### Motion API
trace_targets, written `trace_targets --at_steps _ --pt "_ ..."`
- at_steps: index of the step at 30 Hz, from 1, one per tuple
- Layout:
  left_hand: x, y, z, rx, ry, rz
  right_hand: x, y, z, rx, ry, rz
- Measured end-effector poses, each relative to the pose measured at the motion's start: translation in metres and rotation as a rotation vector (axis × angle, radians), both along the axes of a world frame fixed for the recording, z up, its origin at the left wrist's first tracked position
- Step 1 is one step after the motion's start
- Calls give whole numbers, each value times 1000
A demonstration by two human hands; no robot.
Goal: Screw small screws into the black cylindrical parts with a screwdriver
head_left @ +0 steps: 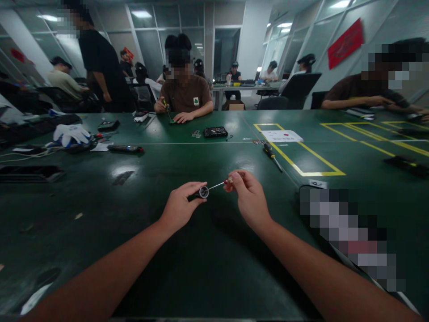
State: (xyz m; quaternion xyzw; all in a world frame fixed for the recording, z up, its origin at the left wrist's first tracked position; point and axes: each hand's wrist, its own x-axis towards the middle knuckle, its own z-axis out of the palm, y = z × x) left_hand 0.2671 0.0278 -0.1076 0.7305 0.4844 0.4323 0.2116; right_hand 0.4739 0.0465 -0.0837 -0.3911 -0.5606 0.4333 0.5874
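Observation:
My left hand [182, 201] grips a small dark cylindrical part [204, 192] between thumb and fingers; its round, silver-rimmed open end faces me. In my right hand [247, 192] is a thin screwdriver [217, 184], pinched by its red handle. The metal shaft points left, and its tip reaches the open end of the cylinder. How deep the tip goes inside cannot be made out. Both hands are held over the green table, in front of my body.
On the green table [140, 277], a yellow-and-black screwdriver [273, 156] lies beyond my right hand. White gloves [71, 134] and a dark tube-shaped tool [125, 149] are at left. A black case [215, 132] lies near a co-worker [184, 94] opposite. Yellow tape [321, 173] marks the right side.

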Motion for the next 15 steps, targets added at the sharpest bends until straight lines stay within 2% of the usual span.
trace_targets --at_steps 5,7,9,10,12,15 --pt "-1 0 0 26 37 -2 -1 6 -9 -90 75 -19" --pt "-3 2 1 51 58 -14 1 10 -10 -193 157 6" --pt "-4 3 3 82 71 -16 5 15 -9 -392 240 147" --pt "-4 4 4 94 73 -12 7 17 -8 -446 281 170" --pt "-5 5 5 96 66 0 8 19 -7 -443 335 138" --pt "-5 4 6 61 54 7 7 17 -5 -313 338 47"
